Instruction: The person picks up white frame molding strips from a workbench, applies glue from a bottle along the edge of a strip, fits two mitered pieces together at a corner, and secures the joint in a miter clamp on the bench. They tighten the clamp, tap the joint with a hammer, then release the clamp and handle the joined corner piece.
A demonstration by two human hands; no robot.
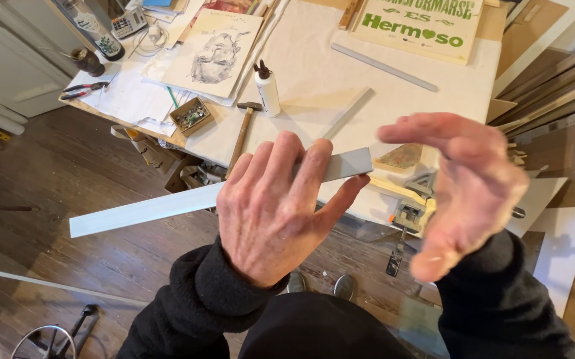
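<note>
Currently: left hand [271, 213] gripping a long pale grey strip [148, 209] near its right end, held level over the floor before the worktable [314, 73]. Right hand [463, 193] open, blurred, empty, just beside that end. Step judged: handling the strip; next calls for a steadying second grip.

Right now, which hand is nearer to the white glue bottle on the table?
Left. The left hand, gripping the grey strip, sits just below the glue bottle; the open right hand is further off to its right.

A framing workshop — hand tools and mouldings

Around the paper-covered worktable [314, 73] a hammer [242, 129], glue bottle [267, 88] and box of nails [191, 116] are seen — wooden mouldings [553, 83] are stacked to its right.
</note>
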